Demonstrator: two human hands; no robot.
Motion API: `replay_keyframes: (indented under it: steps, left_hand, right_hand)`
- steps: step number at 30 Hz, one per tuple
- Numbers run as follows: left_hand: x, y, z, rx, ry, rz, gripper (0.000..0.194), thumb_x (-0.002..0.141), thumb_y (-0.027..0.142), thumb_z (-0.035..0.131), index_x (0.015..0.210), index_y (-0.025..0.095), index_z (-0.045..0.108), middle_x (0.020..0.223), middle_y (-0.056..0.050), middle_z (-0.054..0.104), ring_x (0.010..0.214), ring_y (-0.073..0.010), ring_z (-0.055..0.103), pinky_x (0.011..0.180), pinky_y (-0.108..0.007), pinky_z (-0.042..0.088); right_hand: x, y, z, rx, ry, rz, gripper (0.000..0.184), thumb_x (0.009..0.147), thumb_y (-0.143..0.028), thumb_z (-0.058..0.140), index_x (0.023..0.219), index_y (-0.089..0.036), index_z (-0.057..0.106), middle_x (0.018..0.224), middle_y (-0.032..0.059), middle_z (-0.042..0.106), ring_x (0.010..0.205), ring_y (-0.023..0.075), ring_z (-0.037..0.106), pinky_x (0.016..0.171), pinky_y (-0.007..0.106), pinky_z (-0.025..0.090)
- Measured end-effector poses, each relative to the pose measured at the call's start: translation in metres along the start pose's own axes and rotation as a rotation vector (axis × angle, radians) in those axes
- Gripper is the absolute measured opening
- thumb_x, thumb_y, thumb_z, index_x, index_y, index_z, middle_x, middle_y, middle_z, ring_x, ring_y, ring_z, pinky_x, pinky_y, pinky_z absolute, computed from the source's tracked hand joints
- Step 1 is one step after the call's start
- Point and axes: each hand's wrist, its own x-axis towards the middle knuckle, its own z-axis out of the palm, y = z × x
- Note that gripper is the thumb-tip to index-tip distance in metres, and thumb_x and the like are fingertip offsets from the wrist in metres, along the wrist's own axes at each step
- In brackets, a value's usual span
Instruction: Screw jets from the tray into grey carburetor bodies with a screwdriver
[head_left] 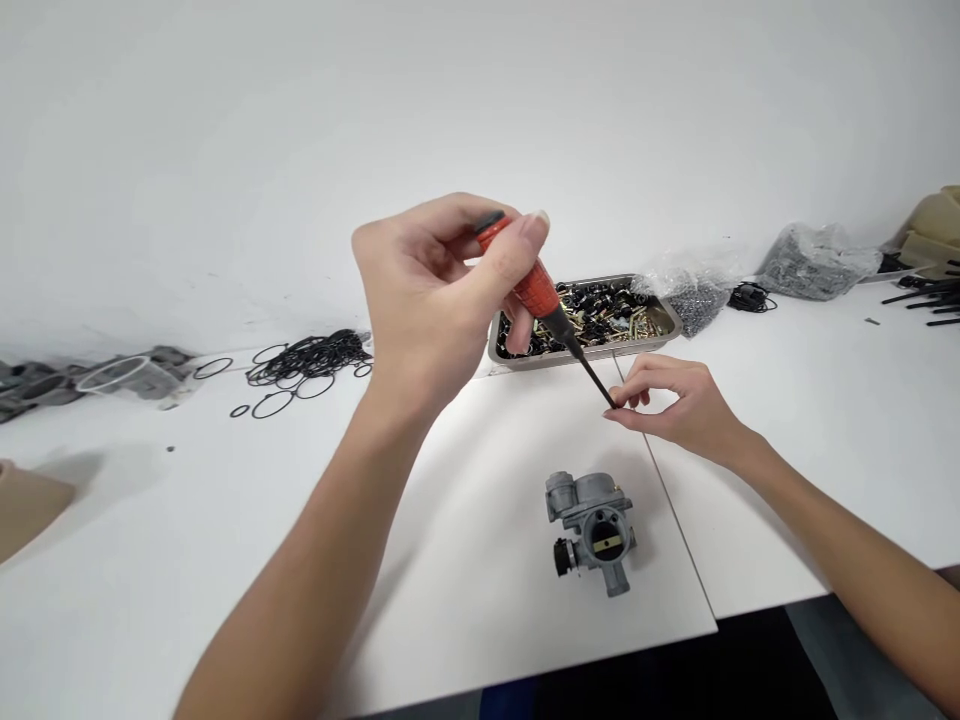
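Left hand point(427, 290), fingers point(506, 262) around screwdriver point(541, 293), tip point(613, 403) at right hand point(690, 408)

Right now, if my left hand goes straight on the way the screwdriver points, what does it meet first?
The screwdriver in your left hand would most likely meet the fingertips of your right hand, right at its tip. Depth is hard to judge from one view.

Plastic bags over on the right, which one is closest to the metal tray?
The left bag, whose clear plastic overlaps the right end of the tray in this view; the right bag sits farther off, past the small black bundle.
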Motion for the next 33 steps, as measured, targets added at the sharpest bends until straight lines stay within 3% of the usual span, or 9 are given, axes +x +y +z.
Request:
replay_keyframes:
  steps: [5, 11, 15, 18, 21, 23, 27, 29, 33]
  left_hand:
    - [-0.008, 0.011, 0.01, 0.074, -0.021, -0.029, 0.013, 0.086, 0.011, 0.065, 0.075, 0.015, 0.069, 0.057, 0.003, 0.061, 0.044, -0.0088, 0.059, 0.034, -0.02, 0.043]
    - [-0.011, 0.018, 0.016, -0.024, -0.194, 0.041, 0.007, 0.084, 0.008, 0.067, 0.081, 0.014, 0.068, 0.069, -0.001, 0.064, 0.052, -0.0107, 0.062, 0.033, -0.021, 0.047]
    - [-0.009, 0.022, 0.012, -0.038, -0.092, 0.015, 0.012, 0.088, 0.011, 0.059, 0.078, 0.014, 0.065, 0.055, 0.002, 0.059, 0.05, -0.0149, 0.065, 0.03, -0.022, 0.043]
    - [-0.008, 0.028, 0.005, 0.002, -0.05, -0.003, 0.017, 0.091, 0.017, 0.057, 0.076, 0.014, 0.064, 0.055, 0.0, 0.057, 0.049, -0.0167, 0.065, 0.027, -0.025, 0.039]
    - [-0.007, 0.036, -0.001, 0.006, -0.109, -0.026, 0.028, 0.094, 0.038, 0.058, 0.076, 0.017, 0.061, 0.06, 0.0, 0.055, 0.048, -0.0156, 0.064, 0.025, -0.025, 0.034]
    - [-0.006, 0.043, -0.002, 0.001, -0.149, -0.016, 0.038, 0.092, 0.053, 0.058, 0.076, 0.019, 0.059, 0.062, 0.0, 0.055, 0.046, -0.0137, 0.062, 0.024, -0.021, 0.031]
    - [-0.009, 0.054, 0.005, -0.064, -0.311, -0.042, 0.051, 0.09, 0.064, 0.054, 0.073, 0.017, 0.063, 0.053, -0.001, 0.054, 0.039, -0.0137, 0.059, 0.027, -0.02, 0.036]
    - [-0.015, 0.055, 0.009, -0.081, -0.351, -0.061, 0.052, 0.091, 0.063, 0.052, 0.075, 0.016, 0.067, 0.051, -0.003, 0.055, 0.039, -0.0148, 0.058, 0.029, -0.021, 0.039]
    - [-0.027, 0.049, 0.012, -0.07, -0.31, -0.103, 0.042, 0.09, 0.056, 0.06, 0.083, 0.017, 0.074, 0.065, -0.006, 0.066, 0.042, -0.0142, 0.061, 0.03, -0.022, 0.04]
  right_hand:
    - [-0.001, -0.002, 0.001, -0.022, -0.019, 0.043, 0.012, 0.081, -0.022, 0.078, 0.073, -0.018, 0.07, 0.071, 0.0002, 0.061, 0.063, 0.0107, 0.054, 0.055, 0.026, 0.042]
    - [-0.002, -0.014, 0.01, 0.152, -0.108, 0.307, 0.021, 0.074, -0.036, 0.084, 0.069, -0.019, 0.074, 0.07, 0.0012, 0.06, 0.06, 0.0116, 0.051, 0.054, 0.028, 0.041]
    - [-0.001, -0.013, 0.008, 0.343, -0.189, 0.369, 0.031, 0.07, -0.047, 0.085, 0.071, -0.018, 0.075, 0.072, 0.0041, 0.062, 0.067, 0.0154, 0.056, 0.06, 0.031, 0.047]
    - [0.001, -0.014, 0.001, 0.363, -0.397, 0.303, 0.054, 0.06, -0.049, 0.091, 0.104, -0.022, 0.076, 0.107, 0.0089, 0.067, 0.099, 0.0235, 0.062, 0.086, 0.039, 0.052]
    - [-0.001, -0.023, 0.003, 0.361, -0.717, 0.204, 0.09, 0.054, -0.042, 0.095, 0.135, -0.031, 0.06, 0.141, 0.0088, 0.053, 0.133, 0.0292, 0.046, 0.108, 0.046, 0.043]
    - [-0.004, -0.031, 0.011, 0.361, -0.833, 0.177, 0.08, 0.062, -0.035, 0.092, 0.135, -0.031, 0.061, 0.144, 0.0086, 0.049, 0.137, 0.028, 0.042, 0.112, 0.044, 0.04]
    - [-0.011, -0.039, 0.027, 0.331, -0.813, 0.143, 0.041, 0.076, -0.024, 0.082, 0.115, -0.026, 0.071, 0.132, 0.0083, 0.05, 0.124, 0.0221, 0.05, 0.108, 0.037, 0.044]
    - [-0.013, -0.04, 0.031, 0.321, -0.8, 0.12, 0.036, 0.076, -0.024, 0.082, 0.11, -0.025, 0.072, 0.129, 0.008, 0.049, 0.121, 0.0216, 0.049, 0.105, 0.036, 0.045]
    - [-0.013, -0.039, 0.03, 0.307, -0.805, 0.124, 0.037, 0.074, -0.026, 0.083, 0.109, -0.025, 0.07, 0.126, 0.0076, 0.048, 0.118, 0.0218, 0.048, 0.102, 0.037, 0.047]
